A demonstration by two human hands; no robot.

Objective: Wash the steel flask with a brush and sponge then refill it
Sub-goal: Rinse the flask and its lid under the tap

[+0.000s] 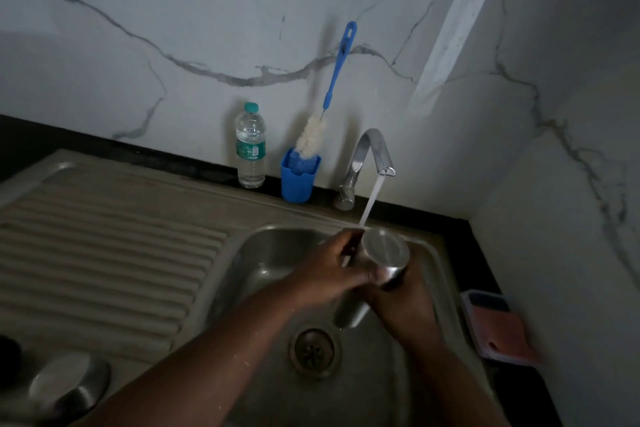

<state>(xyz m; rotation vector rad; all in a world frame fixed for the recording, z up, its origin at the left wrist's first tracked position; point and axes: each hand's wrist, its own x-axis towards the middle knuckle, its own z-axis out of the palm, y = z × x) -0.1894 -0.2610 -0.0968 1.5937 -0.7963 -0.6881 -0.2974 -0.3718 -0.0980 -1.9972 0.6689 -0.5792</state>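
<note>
The steel flask (385,253) is tilted over the sink (263,253), its flat base up and its other end pointing down toward the drain (314,352). Water from the tap (372,152) runs onto the base. My left hand (325,276) wraps round the flask's upper part from the left. My right hand (405,310) grips the body from below and the right. The bottle brush (337,73), blue-handled with white bristles, stands in a blue cup (298,182) against the wall. A pink sponge (502,333) lies in a tray at the sink's right.
A plastic water bottle (250,146) stands beside the blue cup. The ribbed drainboard (104,253) stretches left of the sink, with a steel cap-like piece (69,388) near its front. Marble walls close in at the back and right.
</note>
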